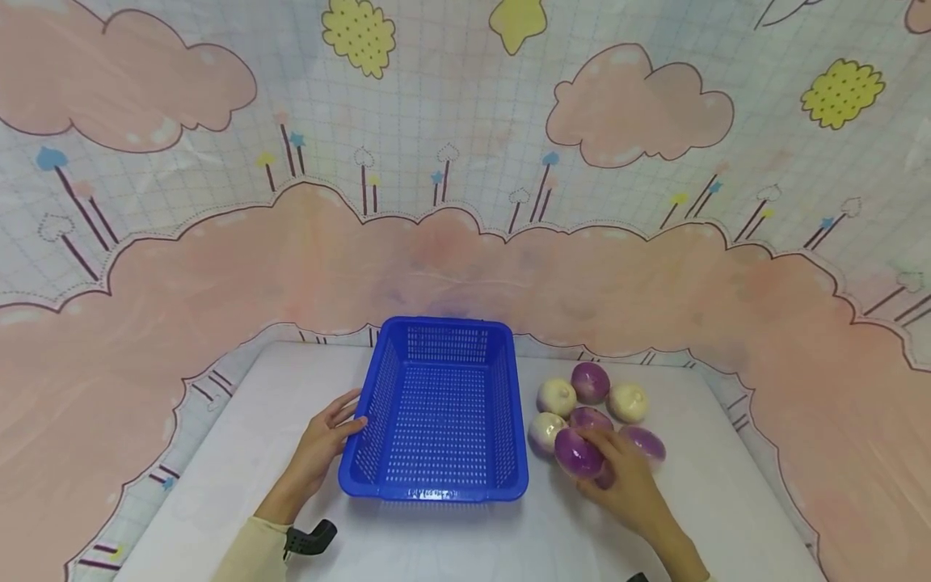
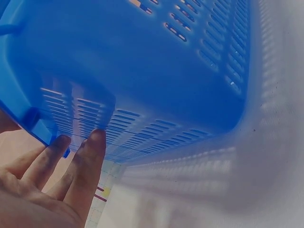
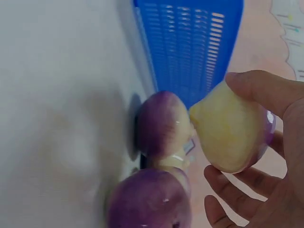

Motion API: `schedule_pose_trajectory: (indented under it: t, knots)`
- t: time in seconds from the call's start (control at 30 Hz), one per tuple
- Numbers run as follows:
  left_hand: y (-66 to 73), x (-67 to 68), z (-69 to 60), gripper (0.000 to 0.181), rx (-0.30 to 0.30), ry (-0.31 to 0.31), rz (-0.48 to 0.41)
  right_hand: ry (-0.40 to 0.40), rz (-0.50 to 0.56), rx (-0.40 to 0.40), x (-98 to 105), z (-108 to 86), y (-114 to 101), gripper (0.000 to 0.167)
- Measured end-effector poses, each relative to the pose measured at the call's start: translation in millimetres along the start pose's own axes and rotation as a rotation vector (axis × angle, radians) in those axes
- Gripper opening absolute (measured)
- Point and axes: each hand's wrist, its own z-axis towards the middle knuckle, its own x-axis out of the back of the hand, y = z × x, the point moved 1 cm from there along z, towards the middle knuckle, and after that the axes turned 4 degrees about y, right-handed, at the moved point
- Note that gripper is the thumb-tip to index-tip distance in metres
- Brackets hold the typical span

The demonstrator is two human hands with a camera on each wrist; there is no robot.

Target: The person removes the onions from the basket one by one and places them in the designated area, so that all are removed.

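Note:
A blue plastic basket [image 1: 440, 420] with slotted walls stands on the white table, and nothing lies inside it. My left hand [image 1: 323, 444] holds its left side, the thumb on the rim and the fingers [image 2: 97, 142] against the outer wall. To the basket's right, my right hand [image 1: 631, 485] grips a glossy purple-and-cream turnip [image 1: 578, 454] between thumb and fingers. The right wrist view shows this turnip's cream end [image 3: 230, 130], raised clear of the others. Several more turnips [image 1: 591, 382] sit clustered beneath and behind that hand, some partly hidden.
The white table [image 1: 451, 546] extends around the basket and the turnips. A patterned cloth [image 1: 465, 275] with clouds and stars hangs behind the table and along its sides. A black strap device [image 1: 311, 537] is on my left wrist.

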Motion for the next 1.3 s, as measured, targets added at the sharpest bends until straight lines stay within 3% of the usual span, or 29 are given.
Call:
schedule_pose_trajectory:
  t: [0.1, 0.4, 0.97, 1.3]
  knots:
    - [0.1, -0.5, -0.3, 0.062, 0.004, 0.002, 0.000, -0.012, -0.037, 0.016, -4, -4.8, 2, 0.073]
    - [2.6, -1.0, -1.5, 0.062, 0.005, 0.009, 0.008, 0.028, -0.132, 0.175, -12, -10.7, 5, 0.075]
    - [-0.8, -0.6, -0.3, 0.062, 0.013, 0.006, -0.003, -0.048, -0.333, 0.159, -22, -14.8, 6, 0.074]
    - [-0.8, -1.3, -0.4, 0.062, 0.007, 0.010, 0.001, -0.002, -0.371, 0.197, -20, -15.4, 7, 0.074]
